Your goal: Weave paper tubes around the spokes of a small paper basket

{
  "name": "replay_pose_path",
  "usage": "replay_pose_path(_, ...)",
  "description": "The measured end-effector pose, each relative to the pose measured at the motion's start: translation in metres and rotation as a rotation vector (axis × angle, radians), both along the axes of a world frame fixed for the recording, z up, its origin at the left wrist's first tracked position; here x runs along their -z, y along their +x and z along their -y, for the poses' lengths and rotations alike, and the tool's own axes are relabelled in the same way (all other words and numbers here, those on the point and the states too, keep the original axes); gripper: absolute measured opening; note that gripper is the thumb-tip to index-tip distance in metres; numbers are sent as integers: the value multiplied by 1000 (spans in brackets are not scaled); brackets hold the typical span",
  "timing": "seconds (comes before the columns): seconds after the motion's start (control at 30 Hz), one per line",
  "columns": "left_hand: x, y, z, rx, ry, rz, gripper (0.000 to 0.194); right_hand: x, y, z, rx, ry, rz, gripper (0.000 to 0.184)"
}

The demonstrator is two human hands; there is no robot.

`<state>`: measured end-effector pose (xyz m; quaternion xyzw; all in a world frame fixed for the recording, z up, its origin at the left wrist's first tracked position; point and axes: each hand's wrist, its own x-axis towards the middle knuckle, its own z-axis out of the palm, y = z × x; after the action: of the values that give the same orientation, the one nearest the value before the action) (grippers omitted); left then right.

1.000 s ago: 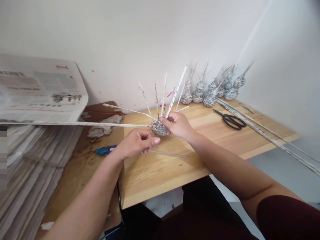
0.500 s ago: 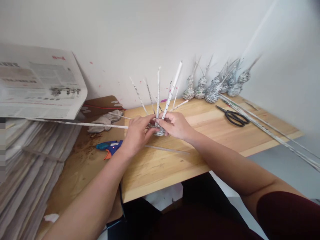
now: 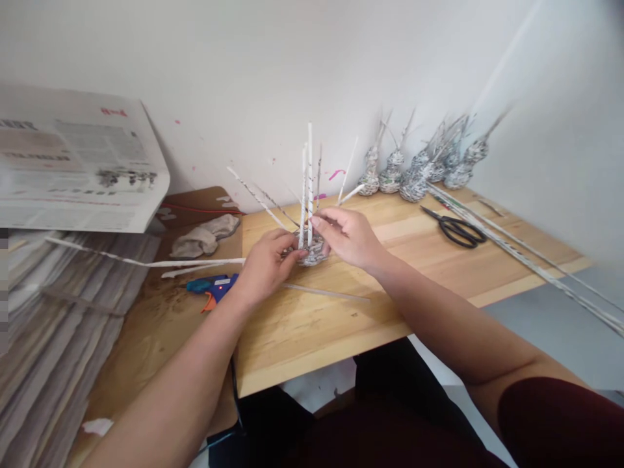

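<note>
A small round woven newspaper base rests on the wooden board, with several rolled paper sticks standing up and fanning out from it. My left hand grips its left side, thumb and fingers closed on the weave near an upright. From under that hand a long paper strip runs out to the left. Between thumb and forefinger, my right hand pinches an upright paper stick just above the weave. The base's left edge is partly covered by my fingers.
A blue glue gun with an orange trigger and a crumpled glove lie left. Folded newspapers are stacked beyond. On the right are black scissors, long paper sticks and several woven gourd shapes. A clear glue stick lies in front.
The upright my right hand holds has swung from leaning right to vertical. The base has turned slightly, shifting the other sticks, and more of its weave shows between my hands.
</note>
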<state>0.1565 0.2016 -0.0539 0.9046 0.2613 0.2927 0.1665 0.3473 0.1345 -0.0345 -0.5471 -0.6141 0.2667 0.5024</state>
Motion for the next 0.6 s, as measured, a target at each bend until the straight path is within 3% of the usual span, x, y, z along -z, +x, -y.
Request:
replay_pose_path(0.13,3,-1,-4,-9,-100,-36,21,-6,11,-2,84,51,100,28)
replay_pose_path(0.33,8,0,-6,-18,-198,7,21,2,11,-5,-31,-126,463,12)
replay_pose_path(0.6,14,0,-9,22,-200,-49,17,7,8,-5,-55,-149,513,6)
